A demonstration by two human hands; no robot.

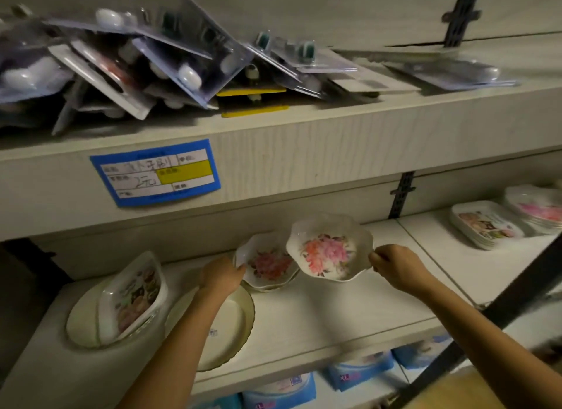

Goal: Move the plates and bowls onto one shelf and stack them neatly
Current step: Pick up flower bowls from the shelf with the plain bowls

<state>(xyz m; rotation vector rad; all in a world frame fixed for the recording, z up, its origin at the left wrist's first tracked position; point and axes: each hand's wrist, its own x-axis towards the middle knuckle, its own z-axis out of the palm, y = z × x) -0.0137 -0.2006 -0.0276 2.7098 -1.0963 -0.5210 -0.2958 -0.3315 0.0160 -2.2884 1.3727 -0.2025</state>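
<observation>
Right hand (392, 264) — pinch on flowered bowl (330, 247) rim; left hand (222, 276) seemingly gripping second bowl (267, 264)

Pale wood-grain shelving (304, 153) (dimly lit)

Bare forearms (179, 332), left grip (222, 276), right grip (395, 268)

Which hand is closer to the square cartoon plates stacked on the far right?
Right. The right hand is left of those plates, pinching a flowered bowl; the left hand is farther left, holding the other flowered bowls.
</observation>
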